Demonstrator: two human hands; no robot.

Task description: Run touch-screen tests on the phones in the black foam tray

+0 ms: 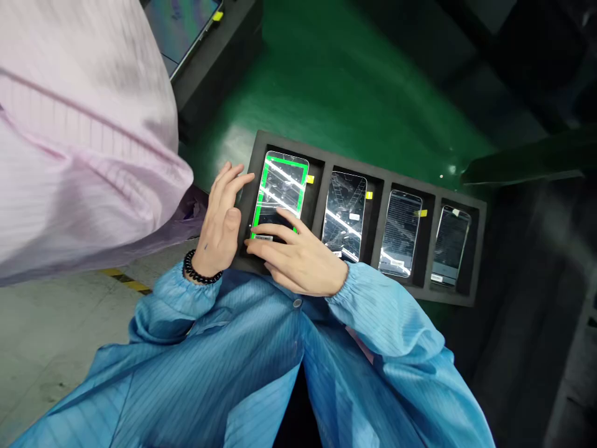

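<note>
A smartphone with a green border on its screen and a yellow tab at its right edge lies in the leftmost compartment of a dark foam tray. My right hand rests over the lower part of this phone with its fingers stretched out, covering the bottom right corner. Just left of the tray, my left hand is raised with fingers apart and holds nothing. Further right in the same tray lie a second phone, a third phone and a fourth phone, each in its own compartment.
The tray sits on a green surface. At the upper left, another dark foam block holds a larger screen. A person in a pale pink garment stands close on my left. Yellow-black floor tape shows below.
</note>
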